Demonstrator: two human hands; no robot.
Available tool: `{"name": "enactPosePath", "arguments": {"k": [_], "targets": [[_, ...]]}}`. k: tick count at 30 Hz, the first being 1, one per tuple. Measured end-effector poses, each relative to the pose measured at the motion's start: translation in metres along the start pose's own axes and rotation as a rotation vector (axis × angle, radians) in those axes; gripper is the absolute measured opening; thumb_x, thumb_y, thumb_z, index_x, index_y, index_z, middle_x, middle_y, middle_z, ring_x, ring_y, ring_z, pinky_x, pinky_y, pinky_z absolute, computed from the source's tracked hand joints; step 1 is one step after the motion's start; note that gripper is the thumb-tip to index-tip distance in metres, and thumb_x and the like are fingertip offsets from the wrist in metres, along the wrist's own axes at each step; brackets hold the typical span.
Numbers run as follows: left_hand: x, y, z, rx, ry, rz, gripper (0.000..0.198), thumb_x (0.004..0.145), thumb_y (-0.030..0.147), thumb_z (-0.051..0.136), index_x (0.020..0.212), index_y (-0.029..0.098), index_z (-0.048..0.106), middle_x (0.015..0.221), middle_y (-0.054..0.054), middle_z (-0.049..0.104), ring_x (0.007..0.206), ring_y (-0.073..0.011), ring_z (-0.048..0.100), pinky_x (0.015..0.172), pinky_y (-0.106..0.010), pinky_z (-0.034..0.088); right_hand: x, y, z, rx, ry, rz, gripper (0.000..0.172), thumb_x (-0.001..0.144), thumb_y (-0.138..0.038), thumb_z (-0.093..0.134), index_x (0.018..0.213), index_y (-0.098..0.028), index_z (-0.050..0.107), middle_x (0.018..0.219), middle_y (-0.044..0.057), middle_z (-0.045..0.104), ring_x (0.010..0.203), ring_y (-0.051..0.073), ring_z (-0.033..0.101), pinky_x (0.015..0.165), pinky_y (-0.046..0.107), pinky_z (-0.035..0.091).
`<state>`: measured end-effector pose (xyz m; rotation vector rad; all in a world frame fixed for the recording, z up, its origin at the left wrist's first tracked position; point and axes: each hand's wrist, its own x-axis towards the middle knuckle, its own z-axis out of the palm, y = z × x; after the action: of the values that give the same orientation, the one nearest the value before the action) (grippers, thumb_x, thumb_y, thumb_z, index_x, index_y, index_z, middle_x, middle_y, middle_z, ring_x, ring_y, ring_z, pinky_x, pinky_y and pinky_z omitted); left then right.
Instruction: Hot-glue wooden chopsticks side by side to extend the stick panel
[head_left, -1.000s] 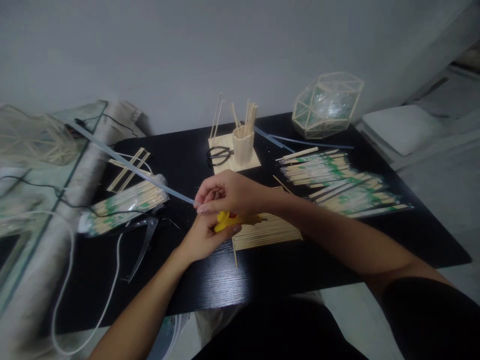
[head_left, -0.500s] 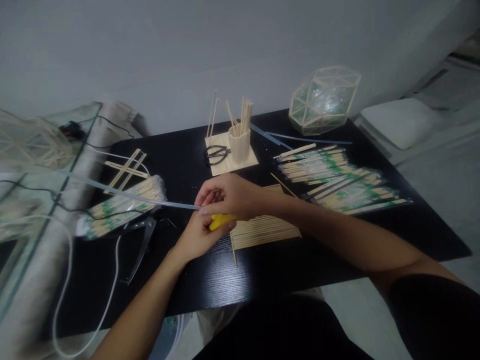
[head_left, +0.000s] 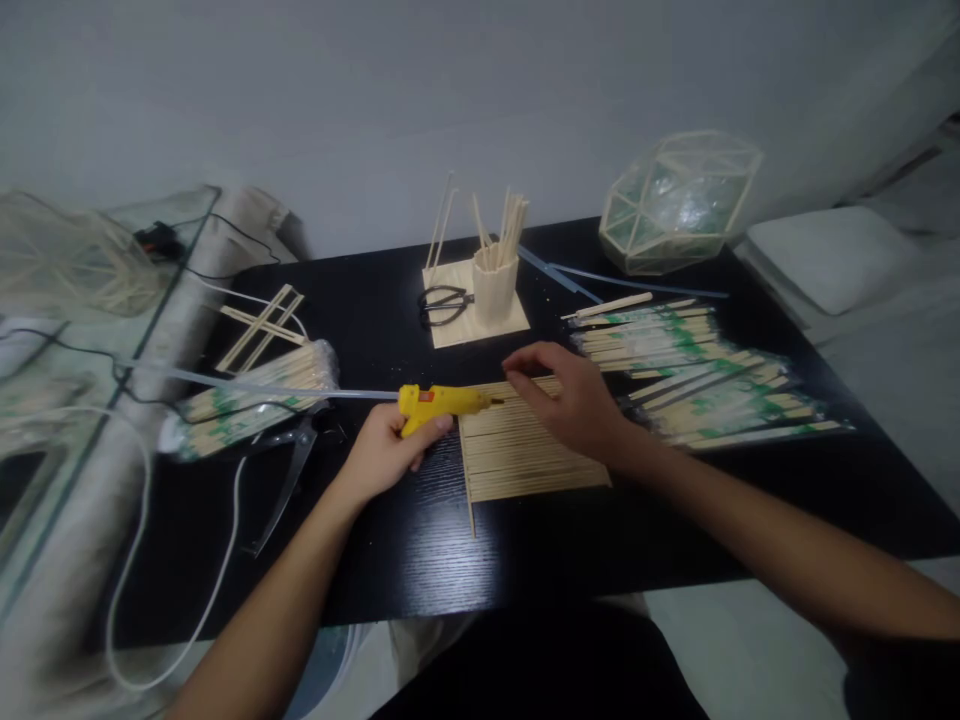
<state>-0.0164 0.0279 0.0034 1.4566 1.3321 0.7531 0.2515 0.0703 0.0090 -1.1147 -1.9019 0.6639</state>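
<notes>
My left hand (head_left: 386,450) is closed round the handle of a yellow glue gun (head_left: 442,402), its nozzle pointing right. A long translucent glue stick (head_left: 300,389) runs out of the gun's back to the left. My right hand (head_left: 566,400) hovers just beyond the nozzle, with its fingers curved and thumb a little apart; nothing shows between them. Beneath that hand lies a flat panel of thin wooden sticks (head_left: 532,455) in a row, partly covered by the hand. A crosswise stick (head_left: 470,505) runs along the panel's left edge and sticks out toward me.
Behind stand a stick-built cup (head_left: 495,290) with loose sticks and black-handled scissors (head_left: 446,305) on a wooden base. Wrapped chopsticks (head_left: 712,375) lie right; another pack (head_left: 262,395), clear-handled pliers (head_left: 289,480) and a white cable (head_left: 124,560) lie left. A geometric frame (head_left: 679,205) stands at back right.
My right hand has let go of the glue gun's area and moved right, over the stick panel. The gun, earlier mostly covered, now shows fully in my left hand. The view has shifted slightly.
</notes>
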Motion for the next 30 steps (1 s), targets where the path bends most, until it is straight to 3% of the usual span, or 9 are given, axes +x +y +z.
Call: {"name": "enactPosePath", "arguments": {"k": [4, 7, 11, 18, 25, 30], "targets": [[0.008, -0.001, -0.008, -0.059, 0.089, -0.001, 0.048, 0.091, 0.059, 0.074, 0.069, 0.016, 0.076, 0.042, 0.002, 0.055, 0.04, -0.0117, 0.048, 0.047, -0.024, 0.038, -0.021, 0.033, 0.006, -0.254, -0.154, -0.014, 0.028, 0.101, -0.03, 0.063, 0.125, -0.017, 0.069, 0.124, 0.016, 0.074, 0.122, 0.033, 0.067, 0.117, 0.06, 0.046], [0.014, -0.006, -0.012, -0.181, 0.139, -0.045, 0.05, 0.09, 0.061, 0.074, 0.07, 0.016, 0.074, 0.044, 0.003, 0.053, 0.04, -0.0109, 0.048, 0.046, -0.024, 0.036, -0.033, 0.043, 0.013, -0.376, -0.181, -0.048, 0.038, 0.103, -0.033, 0.061, 0.135, -0.012, 0.066, 0.138, 0.022, 0.066, 0.133, 0.037, 0.059, 0.116, 0.062, 0.046], [0.018, -0.014, -0.014, -0.29, 0.152, -0.081, 0.05, 0.09, 0.063, 0.074, 0.077, 0.015, 0.074, 0.046, 0.005, 0.05, 0.039, -0.0097, 0.046, 0.043, -0.023, 0.033, -0.04, 0.042, 0.018, -0.417, -0.166, -0.098, 0.035, 0.107, -0.033, 0.056, 0.133, -0.012, 0.068, 0.129, 0.02, 0.067, 0.122, 0.035, 0.06, 0.11, 0.058, 0.049], [0.018, -0.017, -0.013, -0.247, 0.074, -0.117, 0.053, 0.089, 0.067, 0.076, 0.08, 0.015, 0.075, 0.049, 0.004, 0.054, 0.041, -0.0105, 0.049, 0.045, -0.024, 0.037, -0.036, 0.042, 0.011, -0.342, -0.246, -0.198, 0.032, 0.106, -0.029, 0.058, 0.132, -0.014, 0.068, 0.123, 0.018, 0.068, 0.116, 0.033, 0.061, 0.104, 0.054, 0.053], [0.018, -0.017, -0.017, -0.097, 0.014, -0.044, 0.057, 0.093, 0.064, 0.074, 0.061, 0.017, 0.07, 0.055, -0.004, 0.067, 0.051, -0.0126, 0.056, 0.056, -0.025, 0.045, -0.034, 0.041, 0.008, -0.324, -0.276, -0.198, 0.033, 0.106, -0.028, 0.057, 0.134, -0.017, 0.071, 0.125, 0.017, 0.067, 0.12, 0.034, 0.061, 0.104, 0.055, 0.054], [0.017, -0.021, -0.021, -0.154, 0.043, -0.095, 0.058, 0.091, 0.06, 0.077, 0.056, 0.017, 0.065, 0.07, -0.008, 0.075, 0.047, -0.0094, 0.052, 0.048, -0.024, 0.04, -0.035, 0.039, 0.008, -0.338, -0.272, -0.205, 0.034, 0.107, -0.027, 0.056, 0.135, -0.015, 0.071, 0.126, 0.018, 0.067, 0.12, 0.033, 0.06, 0.105, 0.055, 0.054]]}}
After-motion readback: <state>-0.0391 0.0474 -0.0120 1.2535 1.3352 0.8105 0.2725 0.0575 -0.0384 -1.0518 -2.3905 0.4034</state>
